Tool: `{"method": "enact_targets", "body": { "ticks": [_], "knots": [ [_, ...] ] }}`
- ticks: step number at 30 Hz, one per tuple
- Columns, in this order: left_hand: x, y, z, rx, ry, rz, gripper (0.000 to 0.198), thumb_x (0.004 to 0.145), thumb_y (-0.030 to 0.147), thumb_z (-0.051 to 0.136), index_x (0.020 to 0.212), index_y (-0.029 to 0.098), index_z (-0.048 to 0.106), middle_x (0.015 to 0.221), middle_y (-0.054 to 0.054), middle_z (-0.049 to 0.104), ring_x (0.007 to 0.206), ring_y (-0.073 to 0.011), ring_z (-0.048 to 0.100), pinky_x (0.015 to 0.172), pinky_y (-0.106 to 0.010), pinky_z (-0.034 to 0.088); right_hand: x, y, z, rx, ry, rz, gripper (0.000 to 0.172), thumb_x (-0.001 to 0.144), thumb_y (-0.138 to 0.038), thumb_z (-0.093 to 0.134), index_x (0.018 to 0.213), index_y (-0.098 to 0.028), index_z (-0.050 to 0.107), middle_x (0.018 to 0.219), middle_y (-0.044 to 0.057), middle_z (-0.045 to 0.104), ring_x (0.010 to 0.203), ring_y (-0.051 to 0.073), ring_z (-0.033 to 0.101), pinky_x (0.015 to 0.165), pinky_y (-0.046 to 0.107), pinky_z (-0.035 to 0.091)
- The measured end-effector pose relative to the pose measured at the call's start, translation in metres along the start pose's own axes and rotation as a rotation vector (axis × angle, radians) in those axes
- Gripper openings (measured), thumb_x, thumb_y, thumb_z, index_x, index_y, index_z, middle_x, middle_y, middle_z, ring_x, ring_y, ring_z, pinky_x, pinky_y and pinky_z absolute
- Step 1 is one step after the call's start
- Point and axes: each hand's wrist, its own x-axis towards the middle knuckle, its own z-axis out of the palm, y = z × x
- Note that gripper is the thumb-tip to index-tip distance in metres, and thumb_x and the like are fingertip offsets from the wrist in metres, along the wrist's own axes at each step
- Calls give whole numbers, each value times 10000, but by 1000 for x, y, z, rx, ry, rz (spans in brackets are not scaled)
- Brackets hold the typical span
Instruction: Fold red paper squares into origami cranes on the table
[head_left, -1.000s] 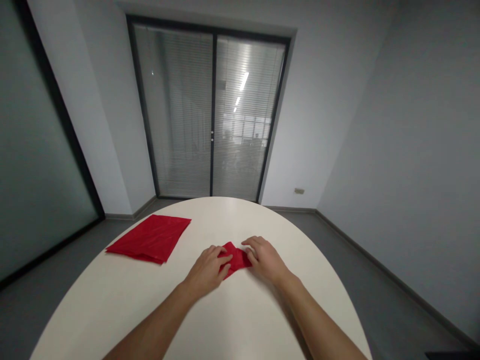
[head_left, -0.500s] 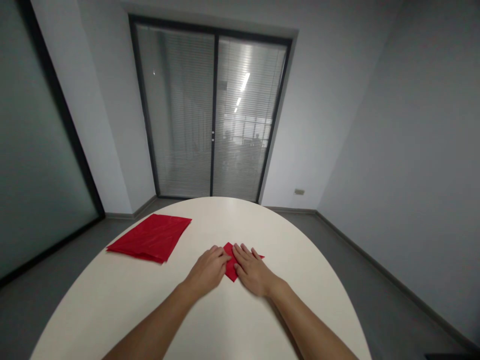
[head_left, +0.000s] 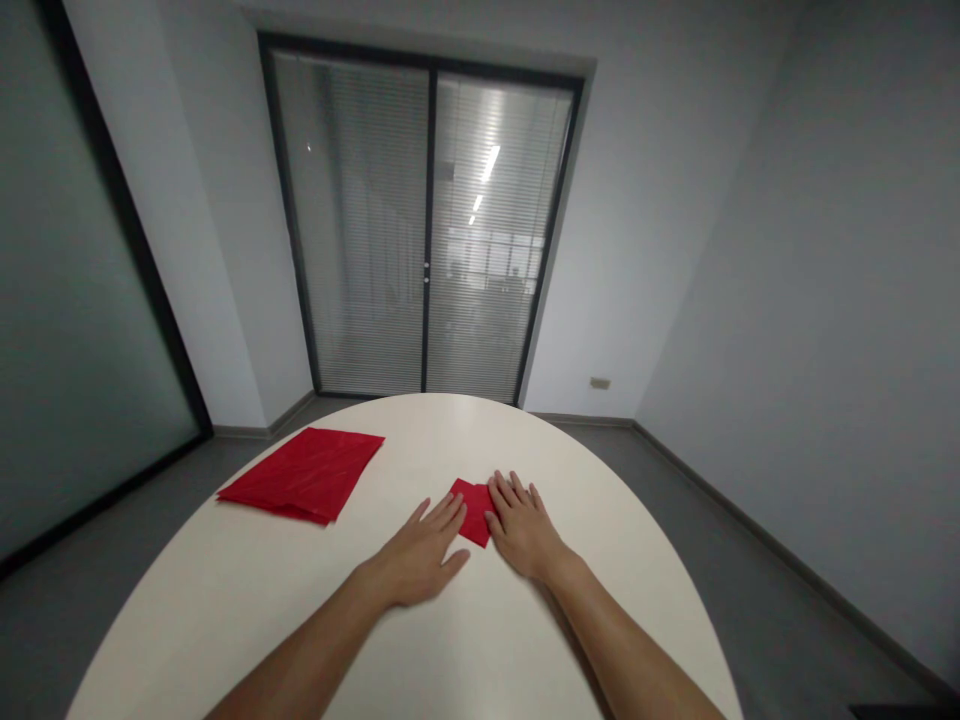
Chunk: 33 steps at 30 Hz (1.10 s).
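Observation:
A small folded piece of red paper [head_left: 475, 513] lies on the pale tabletop between my hands. My left hand [head_left: 424, 552] is spread palm down, with its fingertips at the paper's left edge and the thumb stretched out below it. On the other side, my right hand [head_left: 523, 525] lies flat with fingers extended, covering the right part of the paper. What is under the right palm is hidden. Farther left on the table is a stack of larger red sheets [head_left: 309, 474], touched by neither hand.
The round, cream-coloured table [head_left: 420, 660] has a curved edge on both sides. Beyond it stand a dark-framed glass door [head_left: 427, 230] with blinds, grey walls, and a wall socket [head_left: 599, 383] low on the right.
My left hand has opened from curled fingers to a flat spread. The small red paper and my right hand have shifted slightly right and away from me.

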Motion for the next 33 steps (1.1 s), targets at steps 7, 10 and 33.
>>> {"method": "enact_targets", "body": {
  "ticks": [7, 10, 33],
  "knots": [
    [1, 7, 1, 62, 71, -19, 557, 987, 364, 389, 1484, 115, 389, 1568, -164, 343, 1474, -255, 291, 1203, -481, 215, -1, -9, 2, 151, -99, -148, 746, 984, -597, 309, 1560, -128, 241, 1621, 119, 200, 1513, 298, 140, 1222, 490, 121],
    [2, 9, -1, 74, 173, 7, 474, 975, 347, 435, 1400, 153, 511, 1469, -144, 511, 1376, -265, 451, 1168, -485, 293, -3, -3, -2, 160, -135, -133, 865, 922, -689, 388, 1564, -135, 218, 1627, 129, 160, 1514, 326, 109, 1222, 514, 98],
    [11, -1, -6, 1, 275, -42, 243, 952, 210, 476, 1046, 240, 698, 1059, -37, 738, 965, -207, 676, 881, -322, 498, 1, 28, -17, 354, 18, -384, 631, 813, -535, 683, 1320, -163, 630, 1403, 151, 576, 1331, 312, 497, 1146, 463, 337]
  ]
}}
